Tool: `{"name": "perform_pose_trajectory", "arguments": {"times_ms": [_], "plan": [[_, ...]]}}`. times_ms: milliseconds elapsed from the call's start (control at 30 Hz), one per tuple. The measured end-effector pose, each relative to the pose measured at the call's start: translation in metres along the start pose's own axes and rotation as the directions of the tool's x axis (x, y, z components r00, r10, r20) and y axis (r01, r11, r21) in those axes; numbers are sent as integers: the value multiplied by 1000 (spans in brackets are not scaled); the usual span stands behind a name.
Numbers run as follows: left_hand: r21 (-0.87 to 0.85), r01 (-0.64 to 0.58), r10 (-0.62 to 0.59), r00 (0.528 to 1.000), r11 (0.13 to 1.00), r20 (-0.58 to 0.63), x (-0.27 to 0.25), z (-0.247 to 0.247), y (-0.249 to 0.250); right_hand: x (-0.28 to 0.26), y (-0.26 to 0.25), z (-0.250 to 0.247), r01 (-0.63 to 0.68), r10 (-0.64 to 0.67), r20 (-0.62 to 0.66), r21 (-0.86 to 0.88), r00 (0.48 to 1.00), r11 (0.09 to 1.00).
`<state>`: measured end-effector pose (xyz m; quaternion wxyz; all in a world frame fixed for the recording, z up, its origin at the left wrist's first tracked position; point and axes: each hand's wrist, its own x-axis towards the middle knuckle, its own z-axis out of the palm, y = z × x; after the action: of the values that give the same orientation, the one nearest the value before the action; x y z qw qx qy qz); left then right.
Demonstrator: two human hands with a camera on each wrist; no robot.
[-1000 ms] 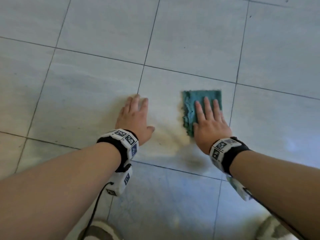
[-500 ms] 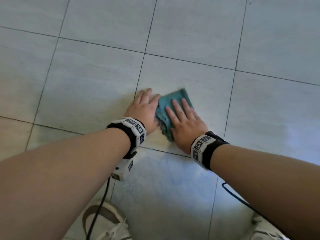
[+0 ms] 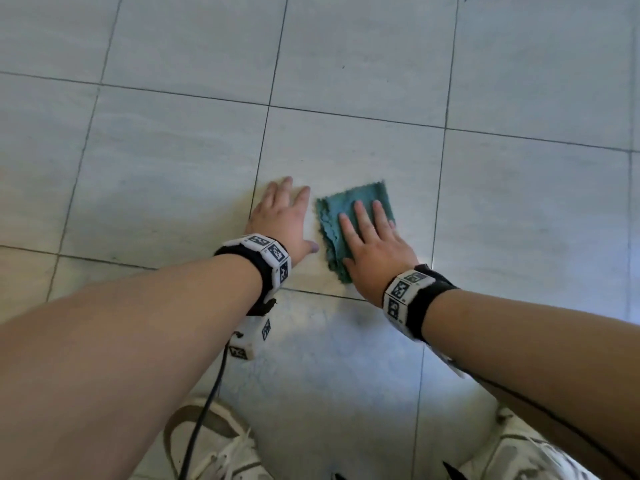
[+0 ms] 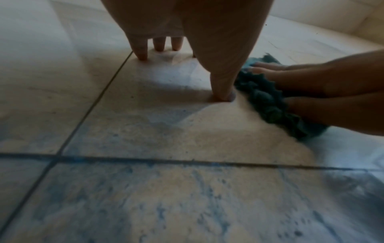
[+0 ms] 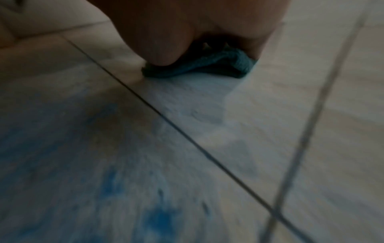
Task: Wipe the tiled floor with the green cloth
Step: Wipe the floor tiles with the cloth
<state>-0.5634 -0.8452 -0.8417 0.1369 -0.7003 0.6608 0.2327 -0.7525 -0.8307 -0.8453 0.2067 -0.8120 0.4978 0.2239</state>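
Green cloth (image 3: 346, 220) lies flat on the tiled floor (image 3: 519, 202), centre of the head view, folded into a rough rectangle with a ruffled left edge. Right hand (image 3: 372, 252) spread on top of it, palm down, fingers straight and pressing; nothing curled round the fabric. From the right wrist view the cloth (image 5: 207, 65) is bunched under the heel of the hand, picture blurred.

Left hand (image 3: 284, 223) just left of the cloth, flat on the bare tile, fingers extended and slightly apart, holding nothing. Left wrist view shows its thumb tip (image 4: 223, 95) planted on the floor right beside the cloth's frilled edge (image 4: 268, 102); touching or not, cannot tell.

Both wrists carry black bands with white marker blocks (image 3: 270, 252). A dark cable (image 3: 204, 410) hangs from the left wrist. White shoes at lower left (image 3: 207, 448) and lower right (image 3: 519, 455) of the frame. Faint bluish smears on the tile (image 3: 329, 358) nearest the shoes
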Motion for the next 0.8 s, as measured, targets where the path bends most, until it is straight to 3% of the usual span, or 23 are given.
{"name": "perform_pose_trajectory", "arguments": {"times_ms": [100,267,367,467,567,667,800], "plan": [[-3,-9,9,1000,1000,7,-1,-1,1,-8,8,2,43,-43,14,-52,999,998],[0,-5,5,1000,1000,-3,2,-1,5,-71,112,16,-228,233,114,-58,966,972],[8,4,-4,1000,1000,-5,2,-2,6,-81,120,23,-243,250,117,-71,961,967],[-5,12,-12,1000,1000,21,1,-3,7,-60,73,22,-4,10,64,-95,998,995],[-26,10,-9,1000,1000,26,-1,-4,7,-26,2,23,229,-227,31,-117,973,966],[-16,10,-9,1000,1000,16,1,-7,-2,-6,-30,21,235,-238,-11,-120,971,965],[34,-3,1,998,999,68,3,-10,-7,-11,9,17,337,-341,16,-208,940,918]]}}
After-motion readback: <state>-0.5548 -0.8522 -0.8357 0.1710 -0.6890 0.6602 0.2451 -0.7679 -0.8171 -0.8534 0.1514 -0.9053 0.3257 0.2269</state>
